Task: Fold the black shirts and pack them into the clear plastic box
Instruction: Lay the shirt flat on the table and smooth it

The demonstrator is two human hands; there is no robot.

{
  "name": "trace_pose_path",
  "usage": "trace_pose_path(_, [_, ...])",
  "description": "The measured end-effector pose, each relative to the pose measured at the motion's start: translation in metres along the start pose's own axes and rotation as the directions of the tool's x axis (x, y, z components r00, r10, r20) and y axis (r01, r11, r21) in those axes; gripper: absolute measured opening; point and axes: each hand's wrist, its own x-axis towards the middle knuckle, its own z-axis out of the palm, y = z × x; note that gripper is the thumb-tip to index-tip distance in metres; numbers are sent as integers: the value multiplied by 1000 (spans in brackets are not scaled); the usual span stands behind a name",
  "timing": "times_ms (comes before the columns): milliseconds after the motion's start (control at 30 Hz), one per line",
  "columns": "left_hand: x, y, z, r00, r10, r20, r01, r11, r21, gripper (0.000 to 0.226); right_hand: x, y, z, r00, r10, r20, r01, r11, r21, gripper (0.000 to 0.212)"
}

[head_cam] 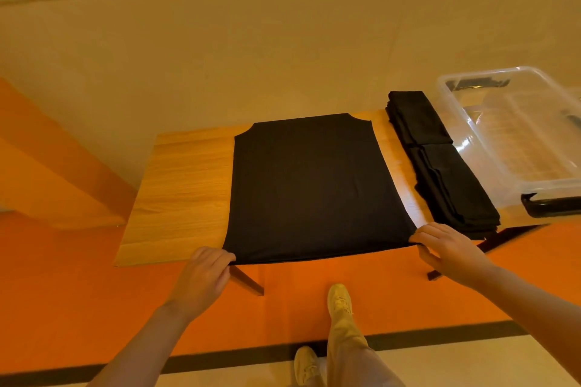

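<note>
- Your wooden table [176, 185] stands on an orange floor [94, 308], with a pale wall behind it
- A black shirt [311, 188] lies flat across the middle of the table, sleeves tucked out of sight, collar end at the far edge and hem along the near edge
- The clear plastic box [515, 135] sits at the right end of the table; it looks empty of shirts, with black latches showing at its ends
- Two stacks of folded shirts [440, 160] lie in a row between the flat shirt and the box, just beside the box
- Your left hand [204, 280] is closed on the near left corner of the hem, fingers curled over the cloth
- Your right hand [449, 248] pinches the near right corner of the hem, thumb beneath
- Your pale shoes [339, 300] show below the table edge
</note>
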Motion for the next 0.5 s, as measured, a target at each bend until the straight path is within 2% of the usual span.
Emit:
trace_pose_path(100, [-5, -4, -7, 1000, -6, -20, 6, 1000, -17, 19, 1, 0, -7, 997, 70, 31, -72, 996, 62, 30])
trace_pose_path(167, [-10, -4, -11, 1000, -14, 2, 14, 999, -40, 23, 2, -2, -10, 991, 123, 48, -127, 987, 96, 25])
trace_pose_path(300, [-24, 0, -16, 999, -5, 54, 9, 997, -82, 13, -8, -8, -12, 982, 135, 133, -153, 979, 134, 21])
trace_pose_path(400, [-32, -2, -21, 997, -49, 64, 57, 990, -132, 26, -18, -13, -12, 967, 120, 223, -161, 971, 178, 22])
trace_pose_path(500, [-27, -4, -30, 986, -138, 95, 160, 944, -289, 12, -15, -15, -19, 957, 144, 252, -206, 949, 238, 22])
